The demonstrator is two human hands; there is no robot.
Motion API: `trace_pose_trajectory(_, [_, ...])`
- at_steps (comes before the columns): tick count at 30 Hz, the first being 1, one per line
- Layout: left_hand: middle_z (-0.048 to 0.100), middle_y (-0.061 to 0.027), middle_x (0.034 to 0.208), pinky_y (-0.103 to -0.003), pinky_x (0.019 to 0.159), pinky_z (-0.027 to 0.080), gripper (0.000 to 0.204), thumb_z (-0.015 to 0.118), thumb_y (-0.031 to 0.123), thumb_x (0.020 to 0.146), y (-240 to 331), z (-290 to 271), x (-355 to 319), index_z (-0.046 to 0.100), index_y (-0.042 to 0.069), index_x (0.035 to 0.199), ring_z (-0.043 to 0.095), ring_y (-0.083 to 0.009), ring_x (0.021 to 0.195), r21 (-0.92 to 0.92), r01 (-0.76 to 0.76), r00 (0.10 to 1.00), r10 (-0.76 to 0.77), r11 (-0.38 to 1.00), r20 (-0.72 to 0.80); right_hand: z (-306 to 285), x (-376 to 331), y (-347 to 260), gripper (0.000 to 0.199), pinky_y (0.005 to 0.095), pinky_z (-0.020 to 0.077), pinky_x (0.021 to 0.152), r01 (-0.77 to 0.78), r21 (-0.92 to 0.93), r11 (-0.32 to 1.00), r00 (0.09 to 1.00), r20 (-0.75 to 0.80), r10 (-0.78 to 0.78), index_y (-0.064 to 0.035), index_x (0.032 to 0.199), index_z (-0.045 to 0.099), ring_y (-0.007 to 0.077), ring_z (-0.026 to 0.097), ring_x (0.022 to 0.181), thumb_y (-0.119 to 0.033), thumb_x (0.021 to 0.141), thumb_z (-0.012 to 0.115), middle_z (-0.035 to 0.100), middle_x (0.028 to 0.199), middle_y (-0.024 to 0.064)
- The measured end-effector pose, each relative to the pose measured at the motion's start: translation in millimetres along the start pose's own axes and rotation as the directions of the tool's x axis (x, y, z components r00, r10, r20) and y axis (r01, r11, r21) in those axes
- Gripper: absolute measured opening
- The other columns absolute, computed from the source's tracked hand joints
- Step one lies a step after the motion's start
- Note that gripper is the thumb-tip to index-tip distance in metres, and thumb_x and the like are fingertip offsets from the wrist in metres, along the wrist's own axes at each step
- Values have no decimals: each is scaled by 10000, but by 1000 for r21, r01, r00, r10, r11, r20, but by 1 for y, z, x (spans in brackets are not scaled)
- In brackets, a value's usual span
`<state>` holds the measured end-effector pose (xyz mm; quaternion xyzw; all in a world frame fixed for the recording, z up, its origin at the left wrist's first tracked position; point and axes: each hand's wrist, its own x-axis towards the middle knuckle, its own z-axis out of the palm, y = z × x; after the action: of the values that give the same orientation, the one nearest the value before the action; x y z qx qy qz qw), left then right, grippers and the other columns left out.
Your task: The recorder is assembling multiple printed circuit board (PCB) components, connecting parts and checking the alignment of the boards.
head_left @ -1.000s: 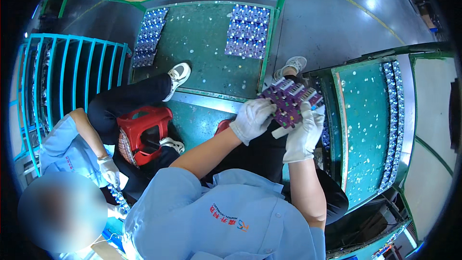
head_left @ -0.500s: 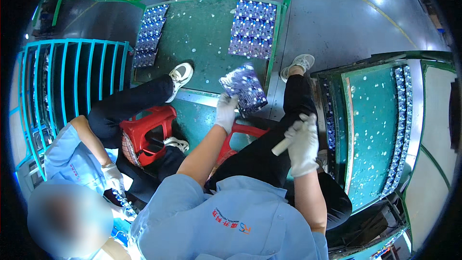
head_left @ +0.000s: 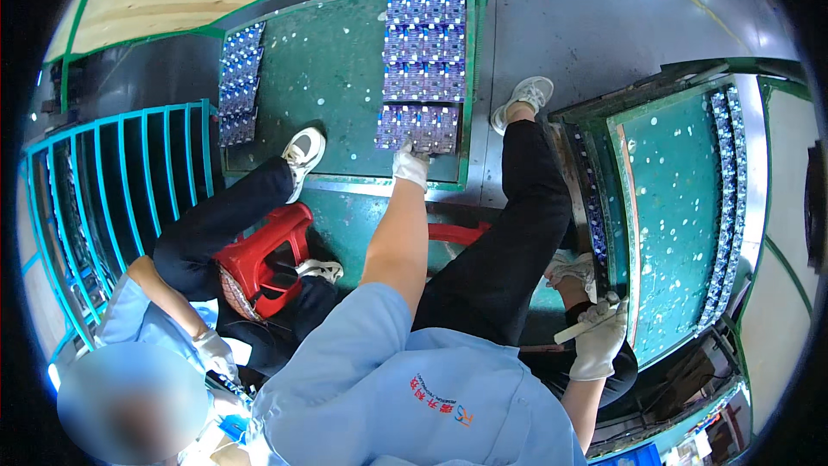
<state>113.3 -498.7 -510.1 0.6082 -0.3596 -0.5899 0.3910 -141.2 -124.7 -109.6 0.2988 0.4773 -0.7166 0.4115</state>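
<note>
My left hand, in a white glove, reaches forward and pinches the near edge of a purple-blue circuit board panel. That panel lies on the green tray table, just below a column of similar circuit board panels. My right hand, gloved too, is closed round a short, pale, stick-like tool beside my right knee. The far end of the tool is hidden by the fingers, so I cannot tell its kind.
More boards line the table's left side. A co-worker's gloved hand holds parts at lower left, near a red stool and a blue rail. At right, another green tray carries long rows of boards.
My left hand has moved forward, taking the panel from mid-air onto the table below the column. My right hand has moved right and nearer to me, still with the pale tool.
</note>
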Motion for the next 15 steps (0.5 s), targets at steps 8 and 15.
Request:
trace_pose_trajectory(8, [527,-17,805,-300,545,410,94,467,196,868,47,96,-38,517,125,905,464,-172,640,-579,526,761,-649,623,-8,-7,-1,0,243,279,372,550,85,-22,996,946,-313,-87,-135,901,524,142,422,547,-335,914,387,488,677,-7])
trace_pose_trajectory(15, [558,-53,938,-319,672,417,228,418,215,889,52,94,-43,527,88,1045,506,-169,752,-477,499,831,-555,724,26,-13,13,-12,261,271,364,544,57,8,998,978,-203,-55,-117,903,526,136,422,555,-348,910,405,484,678,-6])
